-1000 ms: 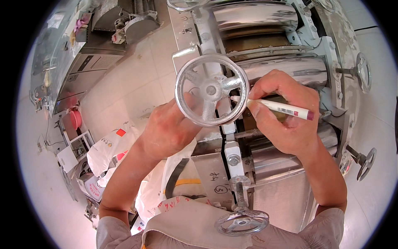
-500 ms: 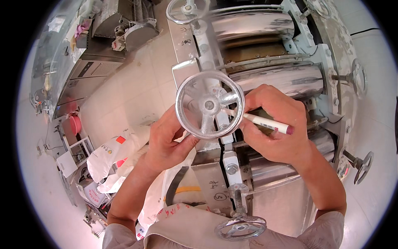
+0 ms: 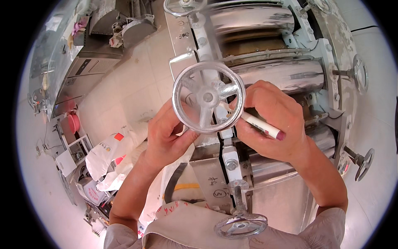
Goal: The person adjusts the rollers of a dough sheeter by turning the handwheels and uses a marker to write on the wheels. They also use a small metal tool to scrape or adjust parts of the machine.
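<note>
A silver spoked handwheel [image 3: 206,122] stands in the middle, in front of parts of both hands. My right hand [image 3: 271,120] is closed around a white marker pen [image 3: 259,125] with a purple-red end; its other end runs behind the wheel's right rim, where spokes and rim hide much of it. At the wheel's left rim my left hand [image 3: 168,135] is closed, thumb bent toward the fingers. A small pale edge shows by the thumb, but the fingertips and whatever they hold are hidden behind the wheel.
Polished metal rollers [image 3: 277,76] lie in the machine frame to the right. A lower handwheel [image 3: 241,226] sits close to my apron [image 3: 182,228]. More handwheels [image 3: 364,164] line the far right side. White sacks [image 3: 101,159] are on the left, near a metal cabinet [image 3: 95,66].
My right hand has shifted slightly up and left, and the marker pen's purple-red end has swung down and left. The whole view has also shifted a little. My left hand stays by the wheel.
</note>
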`<state>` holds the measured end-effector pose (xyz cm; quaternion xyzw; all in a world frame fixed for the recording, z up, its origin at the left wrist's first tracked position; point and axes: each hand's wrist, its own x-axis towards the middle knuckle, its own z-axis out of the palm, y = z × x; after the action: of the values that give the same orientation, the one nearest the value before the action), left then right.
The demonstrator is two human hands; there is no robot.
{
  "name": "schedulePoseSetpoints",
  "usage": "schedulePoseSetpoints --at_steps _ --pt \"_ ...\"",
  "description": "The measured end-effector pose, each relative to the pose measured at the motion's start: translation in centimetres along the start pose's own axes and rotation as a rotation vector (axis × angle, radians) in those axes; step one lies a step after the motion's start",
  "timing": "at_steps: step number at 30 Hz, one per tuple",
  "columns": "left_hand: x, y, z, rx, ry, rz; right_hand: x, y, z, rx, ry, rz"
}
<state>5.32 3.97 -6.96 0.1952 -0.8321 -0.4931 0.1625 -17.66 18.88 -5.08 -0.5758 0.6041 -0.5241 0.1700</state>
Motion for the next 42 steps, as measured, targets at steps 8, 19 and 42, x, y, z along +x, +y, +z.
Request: schedulePoseSetpoints --at_steps 8,19,42 --pt "0.0 0.0 0.1 -0.015 0.015 0.004 -0.2 -0.3 0.7 -0.145 0.007 -0.174" --pt "0.2 0.7 0.1 0.017 0.021 -0.066 -0.3 -0.1 1.6 -0.207 0.079 -0.221" --pt "0.0 0.0 0.1 0.009 0.014 0.002 -0.8 -0.9 1.4 -0.252 -0.027 -0.216"
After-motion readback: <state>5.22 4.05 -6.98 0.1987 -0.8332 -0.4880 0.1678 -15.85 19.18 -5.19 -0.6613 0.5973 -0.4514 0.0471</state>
